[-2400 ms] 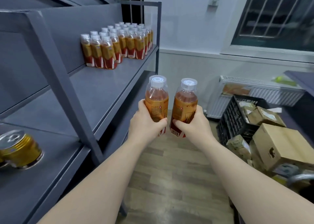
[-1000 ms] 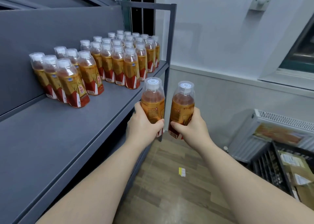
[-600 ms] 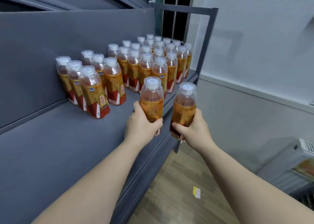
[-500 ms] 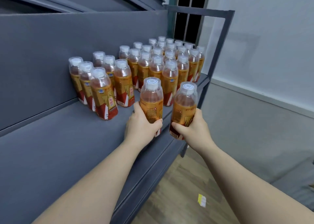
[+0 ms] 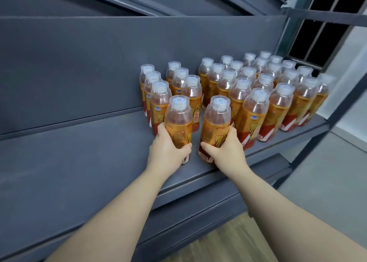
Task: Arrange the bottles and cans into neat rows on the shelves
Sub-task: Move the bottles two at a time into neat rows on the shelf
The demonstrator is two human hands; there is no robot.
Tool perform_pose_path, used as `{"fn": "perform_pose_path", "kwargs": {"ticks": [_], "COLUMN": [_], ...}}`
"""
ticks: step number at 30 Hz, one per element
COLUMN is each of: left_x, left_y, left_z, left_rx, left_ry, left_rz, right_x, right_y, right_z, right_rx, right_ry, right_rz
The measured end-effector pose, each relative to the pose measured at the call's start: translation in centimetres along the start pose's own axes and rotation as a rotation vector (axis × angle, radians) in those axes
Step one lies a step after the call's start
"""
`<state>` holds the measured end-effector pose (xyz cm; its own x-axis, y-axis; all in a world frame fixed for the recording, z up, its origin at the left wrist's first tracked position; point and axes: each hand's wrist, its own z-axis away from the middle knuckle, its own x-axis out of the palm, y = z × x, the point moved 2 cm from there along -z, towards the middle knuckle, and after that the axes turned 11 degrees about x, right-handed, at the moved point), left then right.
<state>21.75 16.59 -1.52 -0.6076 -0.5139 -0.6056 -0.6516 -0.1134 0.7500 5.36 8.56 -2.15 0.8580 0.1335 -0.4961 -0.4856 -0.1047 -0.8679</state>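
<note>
My left hand (image 5: pixel 166 150) grips an orange drink bottle (image 5: pixel 178 120) with a clear cap cover. My right hand (image 5: pixel 226 148) grips a second bottle (image 5: pixel 215 122) of the same kind. Both bottles stand upright over the grey shelf (image 5: pixel 79 162), low near its surface, in front of the shelved bottles (image 5: pixel 258 87). Those stand in several rows toward the right end of the shelf. The left-hand bottle is just in front of the leftmost row, the right-hand one in front of the gap beside it. Whether the held bottles touch the shelf I cannot tell.
The grey back panel (image 5: pixel 79 63) rises behind the rows. A shelf post (image 5: pixel 345 94) stands at the right end. A lower shelf edge (image 5: pixel 198 218) juts out beneath. Wooden floor (image 5: pixel 228 246) shows below, and a barred window (image 5: pixel 325 43) at the top right.
Both hands have carried their bottles forward and down over the shelf, right up to the front of the rows. My view has swung left toward the shelf.
</note>
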Motion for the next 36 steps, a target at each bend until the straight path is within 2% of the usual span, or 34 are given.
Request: {"fn": "perform_pose_path", "kwargs": {"ticks": [10, 15, 19, 22, 30, 36], "left_x": [1.5, 1.8, 2.3, 2.6, 1.4, 2.2], "left_y": [0.6, 1.1, 1.7, 2.0, 0.9, 1.6], "left_z": [0.4, 0.7, 1.2, 1.2, 1.6, 1.9], "left_rx": [-0.094, -0.137, -0.250, -0.253, -0.222, -0.196], "left_ry": [0.131, 0.145, 0.225, 0.279, 0.162, 0.239], "left_rz": [0.016, 0.053, -0.040, -0.077, 0.150, -0.094], "right_x": [1.0, 1.3, 1.2, 1.1, 1.3, 1.3], "right_y": [0.4, 0.2, 0.4, 0.6, 0.2, 0.0], "right_z": [-4.3, -4.9, -5.0, -5.1, -5.0, -4.7], "right_rx": [-0.069, -0.092, -0.100, -0.108, -0.070, -0.055], "right_ry": [-0.113, -0.138, -0.163, -0.189, -0.174, -0.185], "right_rz": [-0.005, 0.000, 0.018, 0.030, 0.062, 0.092]}}
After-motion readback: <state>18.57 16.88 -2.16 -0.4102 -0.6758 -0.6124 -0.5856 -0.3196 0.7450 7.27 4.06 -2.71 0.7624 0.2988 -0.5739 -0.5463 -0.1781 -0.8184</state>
